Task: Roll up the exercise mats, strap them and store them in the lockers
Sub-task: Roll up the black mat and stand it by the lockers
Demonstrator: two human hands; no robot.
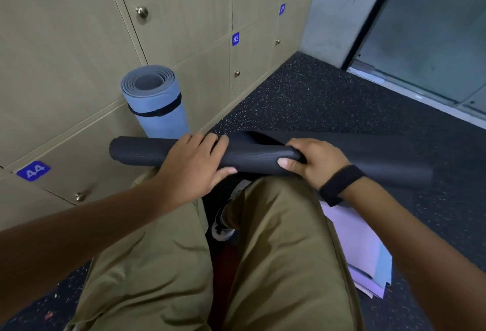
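Black foam, partly rolled into a tight tube, is seen in the black mat [252,158], which is held across the knees of a crouching person in front of the lockers [65,41]; its loose end is spread on the dark speckled floor [315,94] toward the right. The roll is pressed from above by the left hand [193,165], whose fingers are laid fairly straight over the tube with the thumb stretched along its near side. The roll is gripped by the right hand [313,163], the thumb being tucked beneath the tube and the fingers curled over its top where the unrolled sheet begins. A black band [342,181] is worn on the right wrist. Behind the roll, a blue mat [157,110] is stood on end, already rolled and bound by a black strap [160,108], and is leaned against the closed beige locker doors. Blue number plates reading 44 [33,171], 42 [236,38] and 41 [282,9] are fixed to the doors, beside small brass knobs. Olive trousers [276,252] and a shoe [222,225] are visible below the hands. Pale lilac and light blue sheets [365,257] are lain flat on the floor beside the right leg. A frosted glass panel [434,28] is set in the far right wall
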